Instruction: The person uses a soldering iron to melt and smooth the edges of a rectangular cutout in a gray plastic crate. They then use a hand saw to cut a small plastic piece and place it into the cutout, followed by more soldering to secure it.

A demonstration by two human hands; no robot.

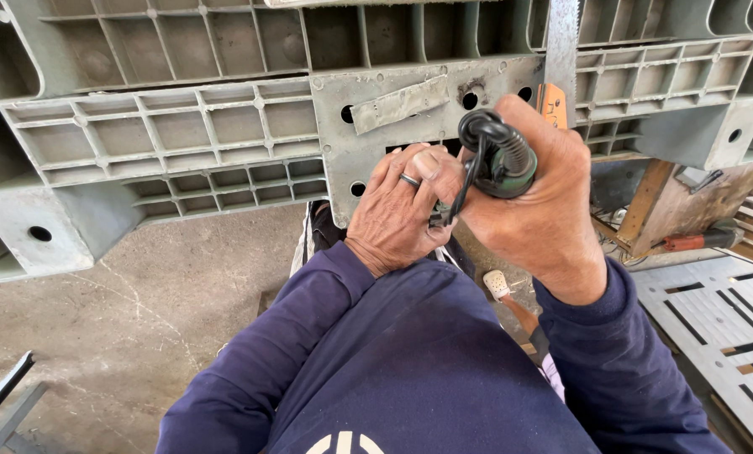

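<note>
Tool (pixel 498 160) tip hidden behind hands.

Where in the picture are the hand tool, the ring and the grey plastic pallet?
hand tool (pixel 507 160): head view, on its dark round rear end, gripped in the right hand.
ring (pixel 409 180): head view, on the band around a left-hand finger.
grey plastic pallet (pixel 183 134): head view, on its ribbed grid underside.

Below us we see a cracked, stained grey concrete floor (pixel 141 303) in even daylight. At our right lies a flat pale grey slatted plastic panel (pixel 721 319), with brown wooden boards (pixel 645 206) leaning behind it. Dark metal bars (pixel 2 403) cross the lower left corner.
</note>
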